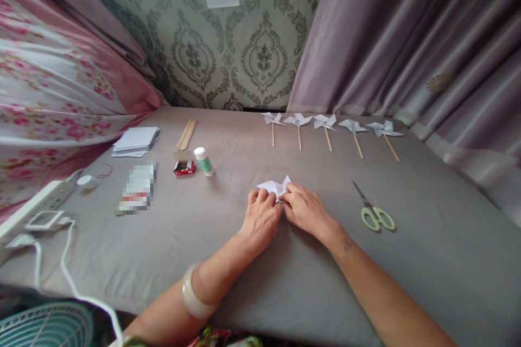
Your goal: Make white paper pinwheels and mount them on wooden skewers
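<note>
A white paper pinwheel (273, 186) without a visible stick lies at the middle of the table, between my two hands. My left hand (262, 214) is closed on its near left side, fingers curled down over the paper. From the right, my right hand (305, 207) pinches the folded paper near its centre. The hands nearly touch, and they hide the pinwheel's near part. To the right of my right hand lie scissors (372, 211) with pale green handles, blades slightly apart.
Several finished pinwheels on sticks (299, 122) lie in a row at the back right. Left of centre are a glue bottle (203, 161), a small red box (184, 167), wooden sticks (186, 134) and stacked paper (135, 141). A power strip (49, 200) with cables lies at the left edge.
</note>
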A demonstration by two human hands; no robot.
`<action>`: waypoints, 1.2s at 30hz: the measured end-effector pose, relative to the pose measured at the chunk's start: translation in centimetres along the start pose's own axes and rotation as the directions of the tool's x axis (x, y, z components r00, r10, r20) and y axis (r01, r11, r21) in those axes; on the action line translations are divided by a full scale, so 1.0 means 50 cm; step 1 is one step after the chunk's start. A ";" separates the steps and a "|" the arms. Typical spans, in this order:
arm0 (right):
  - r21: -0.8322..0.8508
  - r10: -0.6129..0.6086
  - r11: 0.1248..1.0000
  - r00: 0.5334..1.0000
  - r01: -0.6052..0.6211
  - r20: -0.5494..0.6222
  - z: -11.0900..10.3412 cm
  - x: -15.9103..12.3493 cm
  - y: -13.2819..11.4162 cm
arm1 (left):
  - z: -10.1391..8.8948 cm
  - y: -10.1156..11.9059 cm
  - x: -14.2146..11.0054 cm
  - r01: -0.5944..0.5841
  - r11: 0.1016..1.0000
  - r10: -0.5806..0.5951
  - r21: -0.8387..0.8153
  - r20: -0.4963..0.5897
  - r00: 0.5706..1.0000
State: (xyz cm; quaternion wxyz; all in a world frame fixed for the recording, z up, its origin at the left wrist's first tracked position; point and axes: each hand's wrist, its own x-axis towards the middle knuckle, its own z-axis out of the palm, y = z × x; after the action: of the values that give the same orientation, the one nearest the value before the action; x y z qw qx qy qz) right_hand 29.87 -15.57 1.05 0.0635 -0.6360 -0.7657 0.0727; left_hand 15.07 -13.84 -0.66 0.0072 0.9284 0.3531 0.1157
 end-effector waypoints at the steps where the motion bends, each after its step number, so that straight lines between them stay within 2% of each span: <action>1: -0.007 0.001 1.000 1.000 -0.001 0.001 0.000 0.001 -0.001 | 0.001 0.001 0.000 -0.003 1.000 0.003 -0.005 -0.010 1.000; 7: 0.021 0.039 0.999 0.999 -0.038 -0.021 -0.002 0.002 -0.003 | 0.003 0.001 0.002 -0.018 1.000 0.018 -0.023 -0.040 0.999; 14: 0.249 0.099 0.966 0.991 -0.073 -0.094 0.017 0.004 0.017 | 0.003 -0.006 0.009 -0.028 0.999 0.027 -0.019 -0.039 0.999; 17: 0.377 0.164 0.922 0.972 -0.091 -0.167 0.019 0.010 0.037 | 0.005 -0.009 0.010 -0.034 0.999 0.034 -0.006 -0.035 0.999; 20: 0.458 0.291 0.873 0.932 -0.166 -0.217 0.015 0.009 0.067 | 0.004 -0.010 0.011 -0.039 0.999 0.038 -0.002 -0.033 0.999; 23: 0.467 0.422 0.830 0.891 -0.305 -0.169 0.012 0.002 0.094 | 0.003 -0.010 0.011 -0.062 0.998 0.062 -0.006 -0.047 0.997; 26: 0.400 0.466 0.828 0.879 -0.393 -0.099 0.011 -0.006 0.104 | 0.006 -0.011 0.012 -0.102 0.995 0.102 -0.008 -0.062 0.993; 30: 0.363 0.453 0.834 0.891 -0.415 -0.023 0.007 -0.008 0.097 | 0.009 -0.015 0.013 -0.127 0.992 0.127 -0.001 -0.074 0.989; 36: 0.488 0.449 0.770 0.892 -0.412 0.045 0.014 -0.003 0.099 | 0.005 -0.018 0.014 -0.119 0.993 0.119 0.007 -0.053 0.991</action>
State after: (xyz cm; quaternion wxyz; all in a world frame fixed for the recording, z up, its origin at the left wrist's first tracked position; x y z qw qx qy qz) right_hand 34.54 -14.87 -0.57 0.2307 -0.7599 -0.5535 0.2510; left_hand 15.03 -12.70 -0.87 -0.0108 0.9444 0.2974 0.1399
